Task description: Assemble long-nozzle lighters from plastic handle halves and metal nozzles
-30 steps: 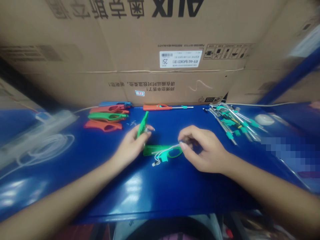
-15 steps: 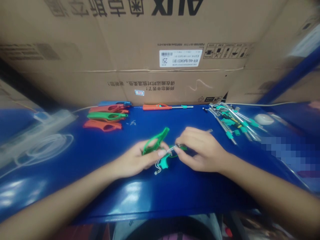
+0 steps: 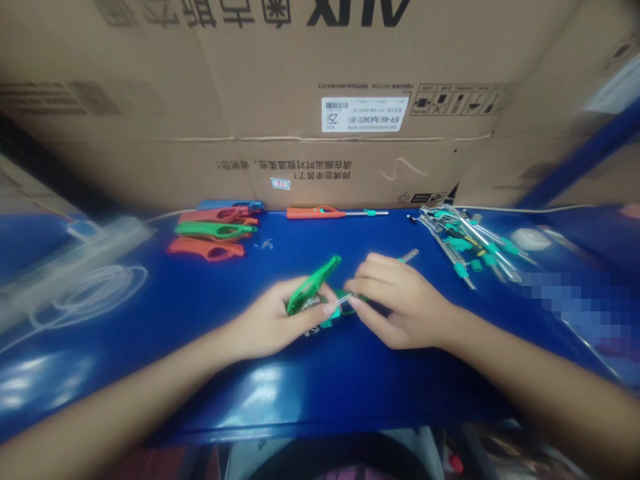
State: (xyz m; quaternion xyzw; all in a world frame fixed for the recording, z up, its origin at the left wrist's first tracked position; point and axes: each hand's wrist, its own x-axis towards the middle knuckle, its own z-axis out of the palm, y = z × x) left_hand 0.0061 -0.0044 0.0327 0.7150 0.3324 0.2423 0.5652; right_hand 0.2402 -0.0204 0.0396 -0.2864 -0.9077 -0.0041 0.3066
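My left hand (image 3: 280, 320) is closed round a green plastic handle shell (image 3: 314, 283), which tilts up and to the right. My right hand (image 3: 395, 300) pinches a thin metal tube with white wires and a teal fitting (image 3: 336, 308), and the tube's far end (image 3: 409, 255) sticks out beyond the knuckles. Both hands meet at the middle of the blue table (image 3: 320, 380). A second green shell lies under the fingers, mostly hidden.
Orange, green and blue handle shells (image 3: 215, 230) lie stacked at the back left. An assembled orange lighter (image 3: 333, 213) rests by the cardboard box (image 3: 320, 100). A pile of metal tubes with teal fittings (image 3: 465, 243) sits at the right. Coiled white tubing (image 3: 90, 293) lies left.
My left hand carried the green shell from the upper left to the centre and tilted it over. My right hand drew the tube and wires in toward it, and the hands now touch.
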